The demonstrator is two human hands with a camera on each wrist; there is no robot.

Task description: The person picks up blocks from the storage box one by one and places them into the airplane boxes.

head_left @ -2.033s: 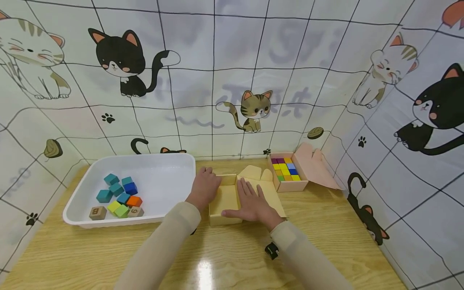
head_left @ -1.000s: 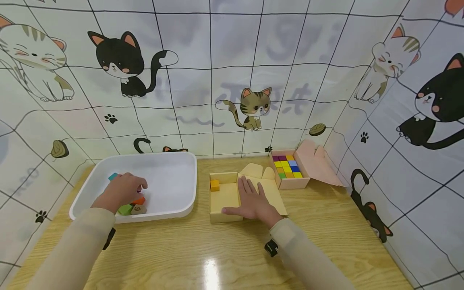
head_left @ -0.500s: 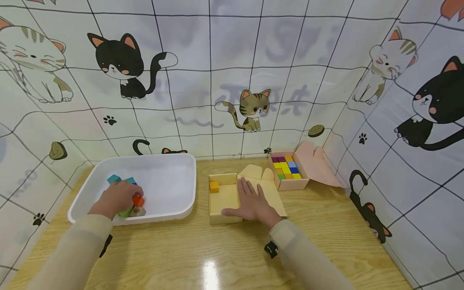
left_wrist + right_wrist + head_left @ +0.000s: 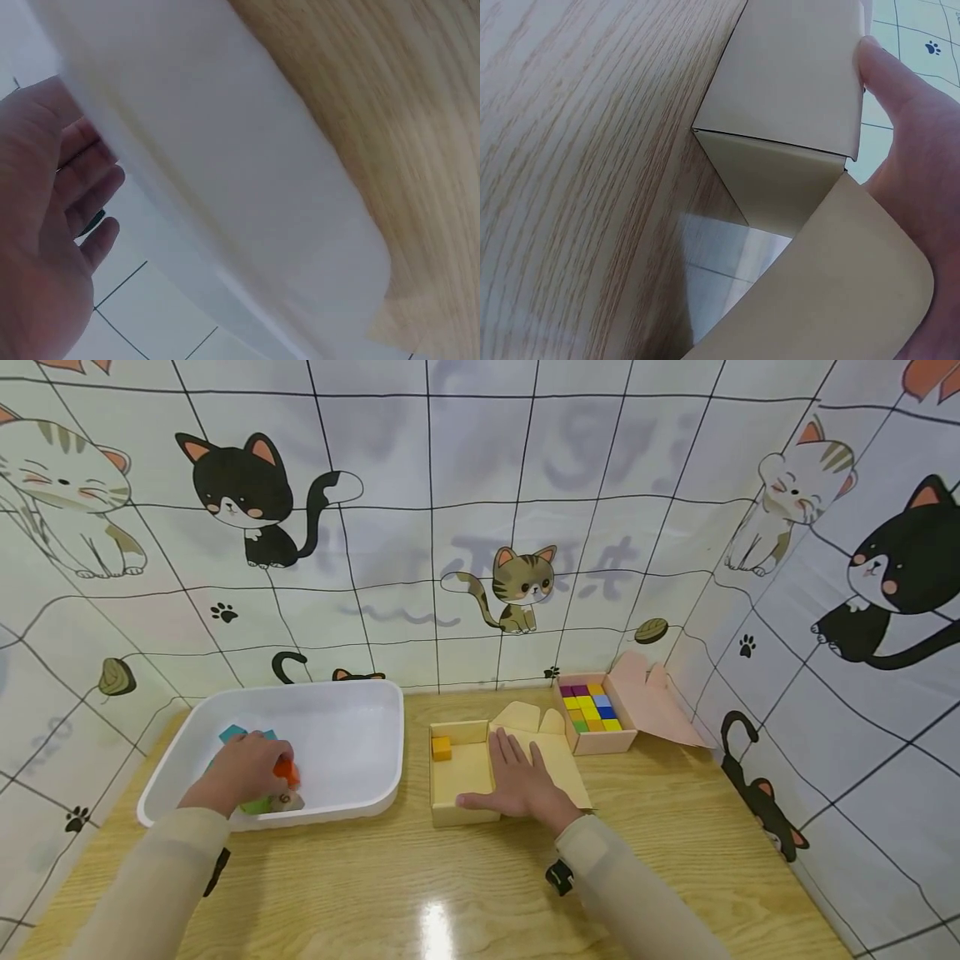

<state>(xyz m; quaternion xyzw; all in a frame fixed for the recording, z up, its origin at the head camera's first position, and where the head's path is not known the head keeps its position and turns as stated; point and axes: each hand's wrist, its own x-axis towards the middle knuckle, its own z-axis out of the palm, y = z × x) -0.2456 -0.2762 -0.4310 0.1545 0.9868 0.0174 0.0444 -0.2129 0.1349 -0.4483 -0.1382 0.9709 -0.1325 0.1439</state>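
Note:
My left hand [image 4: 242, 770] is inside the white tray [image 4: 352, 810], its curled fingers pinching an orange-red block [image 4: 287, 771]. Beside it lie a wooden block [image 4: 287, 801], a green block [image 4: 257, 806] and teal blocks [image 4: 232, 732], partly covered by the hand. In the left wrist view, the tray wall [image 4: 225, 150] hides the fingertips of the left hand [image 4: 45, 217]. My right hand [image 4: 522, 781] rests with straight, spread fingers on the folded-back lid [image 4: 564, 768] of a pale yellow box [image 4: 465, 815]. One orange-yellow block [image 4: 441, 748] sits in that box's far left corner.
A pink box [image 4: 606, 743] with its lid [image 4: 660, 710] folded out stands behind on the right, holding rows of coloured blocks [image 4: 585, 703]. All of it is on a wooden table [image 4: 360, 885], against a cat-patterned sheet [image 4: 390, 552].
My left hand left the yellow box, where the orange-yellow block now shows, and moved left into the tray onto the orange-red block. That block and the wooden one have shifted slightly. My right hand stayed put.

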